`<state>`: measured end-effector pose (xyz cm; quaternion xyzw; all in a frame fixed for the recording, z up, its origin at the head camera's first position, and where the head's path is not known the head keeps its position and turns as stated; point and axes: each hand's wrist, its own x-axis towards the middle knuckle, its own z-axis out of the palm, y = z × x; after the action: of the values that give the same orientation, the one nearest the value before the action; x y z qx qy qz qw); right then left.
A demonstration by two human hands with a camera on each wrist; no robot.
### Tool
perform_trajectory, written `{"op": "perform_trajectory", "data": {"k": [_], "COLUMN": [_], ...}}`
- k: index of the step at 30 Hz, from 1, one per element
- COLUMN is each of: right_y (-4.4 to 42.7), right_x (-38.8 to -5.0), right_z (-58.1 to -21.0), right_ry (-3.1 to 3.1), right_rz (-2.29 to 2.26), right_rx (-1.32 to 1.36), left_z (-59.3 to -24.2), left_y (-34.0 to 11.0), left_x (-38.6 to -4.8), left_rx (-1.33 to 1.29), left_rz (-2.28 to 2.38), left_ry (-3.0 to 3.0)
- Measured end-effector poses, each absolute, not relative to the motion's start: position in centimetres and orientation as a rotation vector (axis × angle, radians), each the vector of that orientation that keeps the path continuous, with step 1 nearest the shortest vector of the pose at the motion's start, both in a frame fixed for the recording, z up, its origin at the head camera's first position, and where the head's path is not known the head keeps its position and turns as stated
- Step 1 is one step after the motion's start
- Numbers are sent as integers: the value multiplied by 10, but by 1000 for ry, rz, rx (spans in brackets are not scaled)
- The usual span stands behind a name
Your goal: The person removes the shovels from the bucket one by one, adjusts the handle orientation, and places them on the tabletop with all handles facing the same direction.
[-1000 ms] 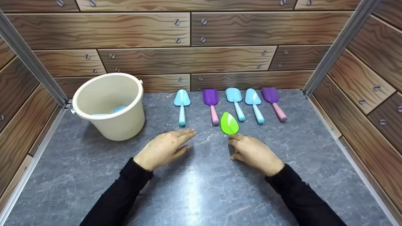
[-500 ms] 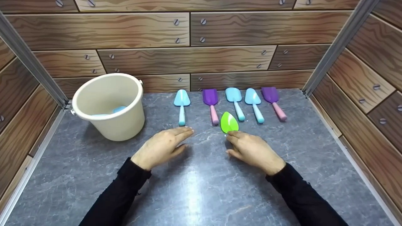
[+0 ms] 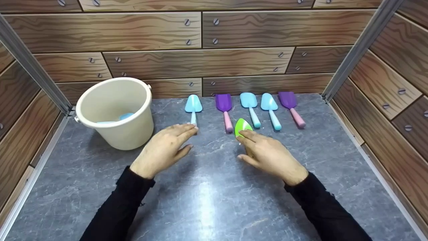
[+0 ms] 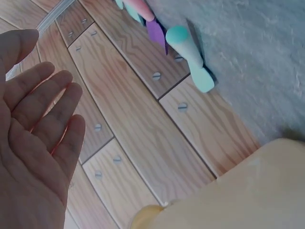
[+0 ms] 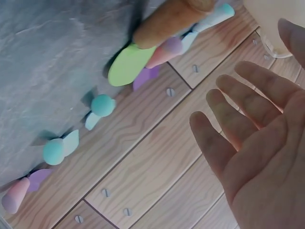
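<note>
My left hand (image 3: 164, 149) hovers with extended fingers, its tips overlapping the handle end of the leftmost light-blue toy shovel (image 3: 193, 104) in the head view. The left wrist view shows that shovel (image 4: 190, 52) apart from the hand (image 4: 40, 129). A bright green toy shovel (image 3: 241, 124) lies on the table, partly covered in the head view by my right hand (image 3: 267, 154). Its orange-brown handle (image 5: 167, 21) appears in the right wrist view, with the right hand (image 5: 267, 129) off it, fingers loosely spread. Neither hand holds anything.
A cream bucket (image 3: 137, 134) stands at left with light-blue pieces (image 3: 126, 116) inside. Along the back wall lie a purple shovel (image 3: 223, 102) with pink handle, two blue ones (image 3: 248, 100) and another purple one (image 3: 288, 99). Wood-patterned walls (image 3: 150, 33) enclose the grey table (image 3: 187, 214).
Both hands have moved slightly forward, the left one also a little to the left. The right hand now covers more of the green shovel. The shovels and bucket stay put.
</note>
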<state>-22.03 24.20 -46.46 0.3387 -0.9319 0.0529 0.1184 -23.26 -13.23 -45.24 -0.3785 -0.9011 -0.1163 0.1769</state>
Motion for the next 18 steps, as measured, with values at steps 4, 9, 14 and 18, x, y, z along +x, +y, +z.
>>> {"op": "perform_trajectory", "data": {"k": [4,9,14,18], "right_y": [236,227,217,208], "right_x": [-219,-219,-221,-223], "right_z": [-459,-451,-443,-437], "right_ry": [-2729,-2708,-2707,-2692], "right_rz": [178,169,210,224], "right_rx": [1001,1028,1042,1066], "left_z": [-446,-438,-432,-428], "left_y": [-137,-144,-153,-162], "left_x": [-233,-233,-235,-236], "left_rx": [-1010,-927,-847,-788], "left_rz": [-303,-276,-263,-286], "left_ry": [-2556,-2576,-2595,-2600]}}
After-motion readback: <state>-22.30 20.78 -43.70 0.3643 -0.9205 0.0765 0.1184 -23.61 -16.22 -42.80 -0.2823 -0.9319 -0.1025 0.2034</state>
